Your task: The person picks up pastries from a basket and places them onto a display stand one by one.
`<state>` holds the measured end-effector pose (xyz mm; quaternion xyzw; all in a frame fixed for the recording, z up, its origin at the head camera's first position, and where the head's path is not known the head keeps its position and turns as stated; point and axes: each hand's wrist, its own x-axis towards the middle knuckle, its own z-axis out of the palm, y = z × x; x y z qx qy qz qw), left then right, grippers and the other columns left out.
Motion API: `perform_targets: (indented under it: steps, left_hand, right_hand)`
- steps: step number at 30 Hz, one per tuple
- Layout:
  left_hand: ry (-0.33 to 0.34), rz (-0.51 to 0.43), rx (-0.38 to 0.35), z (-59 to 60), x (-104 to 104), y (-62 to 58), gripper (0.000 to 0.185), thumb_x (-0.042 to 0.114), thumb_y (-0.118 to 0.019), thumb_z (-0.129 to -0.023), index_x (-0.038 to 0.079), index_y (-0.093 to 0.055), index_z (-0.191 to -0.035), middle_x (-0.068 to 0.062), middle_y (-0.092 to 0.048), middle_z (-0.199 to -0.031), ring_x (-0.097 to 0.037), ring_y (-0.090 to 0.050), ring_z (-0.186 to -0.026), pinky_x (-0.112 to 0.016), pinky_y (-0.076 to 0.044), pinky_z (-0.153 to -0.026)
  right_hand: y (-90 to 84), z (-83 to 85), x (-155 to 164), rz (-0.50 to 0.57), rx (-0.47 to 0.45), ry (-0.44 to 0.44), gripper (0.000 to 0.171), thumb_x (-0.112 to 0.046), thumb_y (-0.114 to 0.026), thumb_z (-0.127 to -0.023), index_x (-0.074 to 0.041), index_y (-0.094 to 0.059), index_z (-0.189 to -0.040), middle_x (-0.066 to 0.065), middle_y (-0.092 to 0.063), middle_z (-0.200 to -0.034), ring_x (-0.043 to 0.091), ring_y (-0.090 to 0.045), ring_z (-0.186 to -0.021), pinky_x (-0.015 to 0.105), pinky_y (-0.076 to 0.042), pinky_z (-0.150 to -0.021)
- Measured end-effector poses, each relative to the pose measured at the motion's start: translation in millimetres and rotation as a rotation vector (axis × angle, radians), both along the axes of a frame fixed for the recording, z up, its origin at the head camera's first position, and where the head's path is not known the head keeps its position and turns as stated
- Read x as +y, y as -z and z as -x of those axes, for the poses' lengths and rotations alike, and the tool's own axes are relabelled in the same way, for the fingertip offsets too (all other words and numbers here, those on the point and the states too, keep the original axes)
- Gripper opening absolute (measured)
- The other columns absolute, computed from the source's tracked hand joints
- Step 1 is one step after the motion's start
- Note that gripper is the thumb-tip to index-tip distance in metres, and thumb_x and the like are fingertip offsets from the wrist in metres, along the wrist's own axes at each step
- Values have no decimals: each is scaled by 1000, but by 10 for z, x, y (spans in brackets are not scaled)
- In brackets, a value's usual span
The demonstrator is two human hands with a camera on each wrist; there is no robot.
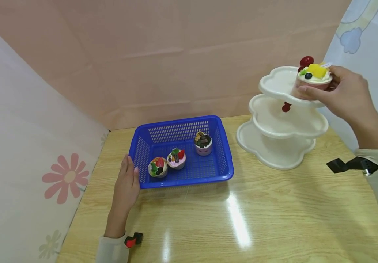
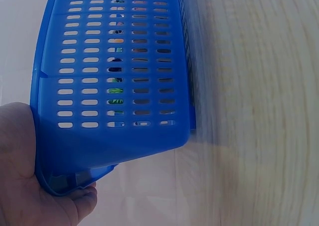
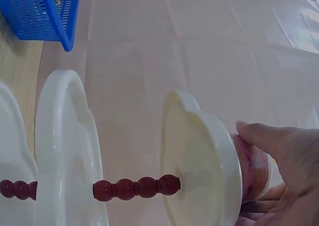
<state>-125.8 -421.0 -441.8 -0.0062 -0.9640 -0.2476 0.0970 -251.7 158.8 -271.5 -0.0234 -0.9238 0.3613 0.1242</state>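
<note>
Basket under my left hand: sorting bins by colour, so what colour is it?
Blue, slotted plastic basket; the head view shows it best.

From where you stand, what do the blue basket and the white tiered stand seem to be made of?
The blue basket looks like moulded plastic: thin walls pierced with even slots and a glossy rim. The tiered stand has smooth, cream, scalloped trays with a soft sheen, probably plastic, though glazed ceramic cannot be ruled out. Its dark red beaded post looks glossy, perhaps plastic or lacquered wood.

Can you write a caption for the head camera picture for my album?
Right hand holds a fruit-topped cupcake on the top tier of a white stand; left hand touches a blue basket with three cupcakes.
</note>
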Motion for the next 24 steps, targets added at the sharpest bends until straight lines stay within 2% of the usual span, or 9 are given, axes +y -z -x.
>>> perform_targets:
  steps: [3, 5, 7, 10, 14, 17, 21, 23, 24]
  left_hand:
    - [0, 0, 4, -2, 9, -12, 60, 28, -27, -112, -8, -12, -158, -23, -6, -168, -43, -11, -153, -63, -20, -118]
    - [2, -1, 11, 3, 12, -10, 60, 28, -28, -112, -8, -13, -157, -23, -6, -167, -43, -12, -153, -63, -20, -118]
    - [6, 2, 17, 11, 14, -3, 60, 28, -28, -112, -9, -14, -157, -24, -7, -167, -44, -13, -152, -63, -20, -118]
    - [7, 6, 20, 18, 12, 11, 60, 28, -28, -112, -9, -15, -157, -24, -7, -167, -45, -14, -152, -62, -20, -118]
    - [4, 9, 23, 15, 9, 18, 60, 30, -27, -112, -10, -15, -157, -25, -8, -167, -45, -15, -152, -63, -21, -118]
    - [3, 8, 21, 8, 9, 20, 61, 31, -26, -113, -9, -15, -157, -24, -7, -167, -44, -14, -152, -63, -21, -118]
    - [3, 8, 18, 5, 11, 19, 61, 31, -26, -113, -9, -14, -157, -23, -7, -167, -44, -13, -153, -63, -21, -117]
    - [3, 7, 19, 7, 11, 21, 60, 30, -26, -113, -9, -14, -157, -23, -7, -168, -43, -13, -153, -63, -21, -117]
    - [3, 8, 21, 8, 11, 22, 60, 30, -27, -113, -9, -15, -157, -23, -7, -167, -44, -14, -152, -63, -21, -117]
  right_hand:
    - [20, 0, 14, 25, -17, -4, 82, -46, -79, -86, -7, -46, -149, -2, -61, -124, 0, -54, -96, 3, -44, -68]
    - [35, -16, 15, 56, -23, 10, 88, -45, -79, -87, -14, -36, -157, 7, -54, -146, 2, -57, -117, 3, -45, -84]
    - [57, -51, 1, 69, 8, 32, 94, -43, -78, -88, -17, -27, -162, 16, -41, -158, 8, -53, -133, 10, -41, -99]
    - [105, -127, -68, 57, 107, 73, 94, -39, -78, -88, -19, -25, -162, 19, -40, -157, 26, -47, -140, 25, -38, -109]
    - [196, -237, -214, -1, 295, 109, 84, -28, -80, -89, -13, -35, -158, 17, -48, -152, 30, -49, -139, 27, -37, -112]
    - [265, -308, -322, -50, 498, 121, 74, -22, -80, -88, -6, -45, -151, 19, -54, -146, 35, -52, -134, 24, -37, -112]
    - [325, -389, -502, -102, 802, 118, 60, -27, -76, -88, 4, -57, -137, 26, -61, -133, 42, -56, -123, 33, -42, -111]
    - [341, -430, -618, -93, 892, 101, 57, -30, -74, -88, 5, -62, -131, 25, -64, -129, 42, -58, -122, 41, -43, -111]
    - [350, -446, -677, -77, 921, 83, 54, -30, -74, -88, 5, -64, -128, 24, -66, -127, 41, -59, -121, 41, -42, -112]
